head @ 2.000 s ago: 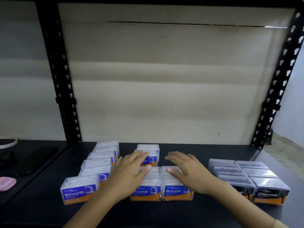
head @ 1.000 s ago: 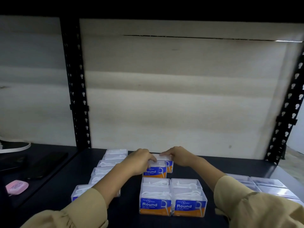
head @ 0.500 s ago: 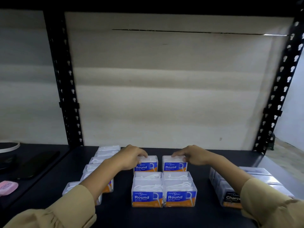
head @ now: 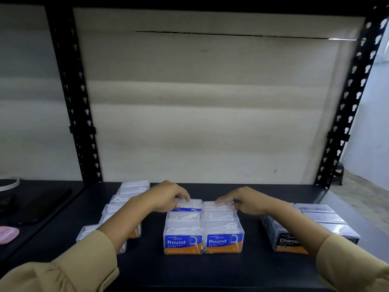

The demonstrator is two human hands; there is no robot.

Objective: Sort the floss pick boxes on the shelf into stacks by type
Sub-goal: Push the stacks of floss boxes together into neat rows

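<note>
**Shelf** (head: 210, 270): dark surface, with black perforated uprights at the rear left and rear right.

**Centre block:** the front Round boxes (head: 183, 242) are two clear boxes with blue-and-orange labels. They stand side by side, touching, at the near end of the block. A second pair lies directly behind them, and a third pair closes the block at the back.

**Left hand** (head: 168, 197): the fingers are curled over the top of the rear left box (head: 190, 205) and grip it (a strip of blue label shows under the knuckles, wording hidden).

**Right hand** (head: 246, 200): the fingers lie across the lid of the rear right box (head: 219, 205), with the thumb hooked at its right end, so this hand also grips its box. The two rear boxes sit edge to edge and appear to be up against the second pair.

**Left of the block:** a column of clear boxes (head: 134, 186) runs front to back. The left forearm covers part of it, and the labels are not legible.

**Right of the block:** the Charcoal boxes (head: 286, 241) stand in two columns, well apart from the centre block. The right forearm crosses part of them.

**Adjoining surface, far left:** a pink object (head: 8, 233) and a dark flat item (head: 40, 205).
</note>
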